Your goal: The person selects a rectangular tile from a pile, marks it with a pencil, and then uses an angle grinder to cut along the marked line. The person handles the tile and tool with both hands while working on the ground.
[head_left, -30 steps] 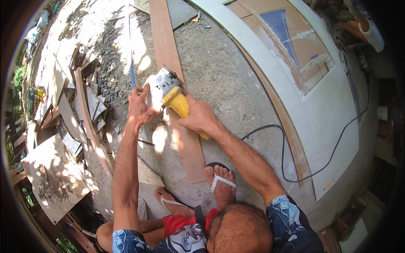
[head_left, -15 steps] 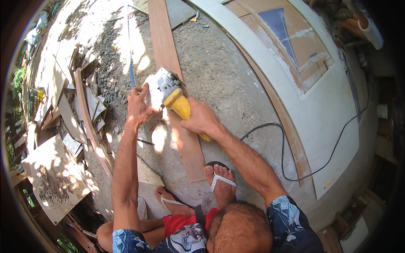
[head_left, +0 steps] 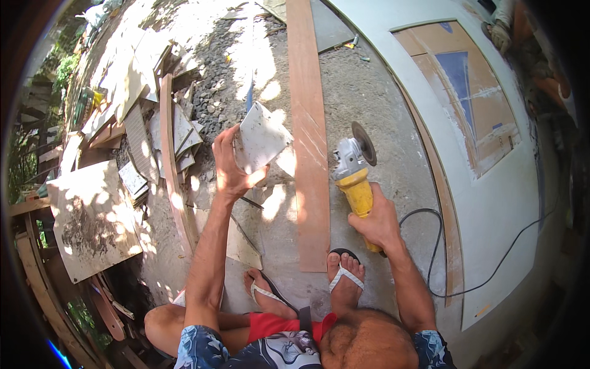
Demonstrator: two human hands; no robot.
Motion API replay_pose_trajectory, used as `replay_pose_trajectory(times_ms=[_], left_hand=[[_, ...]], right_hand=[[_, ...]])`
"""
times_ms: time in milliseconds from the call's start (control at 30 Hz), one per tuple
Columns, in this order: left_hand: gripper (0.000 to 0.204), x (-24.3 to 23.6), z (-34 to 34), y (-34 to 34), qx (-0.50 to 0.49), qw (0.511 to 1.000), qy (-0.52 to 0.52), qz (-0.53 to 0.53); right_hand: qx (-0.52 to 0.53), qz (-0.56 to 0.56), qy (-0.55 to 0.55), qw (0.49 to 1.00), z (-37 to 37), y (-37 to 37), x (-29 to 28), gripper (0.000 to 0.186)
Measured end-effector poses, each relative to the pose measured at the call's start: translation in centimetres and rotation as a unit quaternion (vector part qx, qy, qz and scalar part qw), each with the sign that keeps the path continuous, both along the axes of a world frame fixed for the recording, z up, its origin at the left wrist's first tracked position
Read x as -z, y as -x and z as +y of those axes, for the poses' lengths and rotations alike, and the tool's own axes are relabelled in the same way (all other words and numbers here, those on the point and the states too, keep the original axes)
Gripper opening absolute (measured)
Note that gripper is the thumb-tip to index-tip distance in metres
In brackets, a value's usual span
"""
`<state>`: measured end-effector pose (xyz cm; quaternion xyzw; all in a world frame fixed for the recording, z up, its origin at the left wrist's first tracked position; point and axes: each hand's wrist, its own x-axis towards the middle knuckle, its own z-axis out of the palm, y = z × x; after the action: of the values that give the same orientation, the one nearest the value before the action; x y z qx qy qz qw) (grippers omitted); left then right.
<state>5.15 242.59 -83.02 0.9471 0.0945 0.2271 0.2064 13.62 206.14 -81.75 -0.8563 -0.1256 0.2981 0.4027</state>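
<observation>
My right hand (head_left: 378, 218) is wrapped round the yellow body of an angle grinder (head_left: 356, 187). The grinder's grey head carries a dark cutting disc (head_left: 364, 143), which points away from me, right of a long wooden plank (head_left: 312, 209). On the plank's left, my left hand (head_left: 232, 169) grips a whitish speckled tile (head_left: 263, 136) by its edges, thumb at the near side and fingers at the left. The tile is tilted up off the ground, its far corner close to the plank. Several pale scratch lines cross the plank.
Broken tiles and boards (head_left: 175, 132) are heaped on the left, beside a long wooden strip (head_left: 169, 154). A large white panel (head_left: 491, 227) lies at the right, with the black power cable (head_left: 439, 246) looping across it. Another person's hand (head_left: 499, 37) shows at the upper right.
The grinder has moved right, away from the tile, and its disc now shows clearly. My left hand still holds the tile, turned so its face is visible. The view has shifted.
</observation>
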Motion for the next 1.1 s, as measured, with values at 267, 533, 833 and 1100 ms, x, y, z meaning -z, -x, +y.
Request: replay_pose_trajectory(times_ms=[267,533,833,1100], left_hand=[[0.118,-3.2,-2.9,0.9,0.061,0.989,0.100,-0.087],[0.122,-3.6,-3.5,1.6,0.091,0.984,0.102,-0.111],[0.127,-3.5,-4.3,1.6,0.108,0.981,0.115,-0.115],[0.126,-3.7,-4.7,1.8,0.105,0.982,0.119,-0.100]], right_hand=[[0.015,-0.016,-0.042,0.999,-0.4,0.8,0.2,0.053],[0.011,-0.020,-0.042,0.999,-0.4,1.4,-0.1,0.053],[0.016,-0.018,-0.042,0.999,-1.0,1.7,-0.3,0.056],[0.020,-0.009,-0.031,0.999,-1.0,1.8,-0.2,0.056]])
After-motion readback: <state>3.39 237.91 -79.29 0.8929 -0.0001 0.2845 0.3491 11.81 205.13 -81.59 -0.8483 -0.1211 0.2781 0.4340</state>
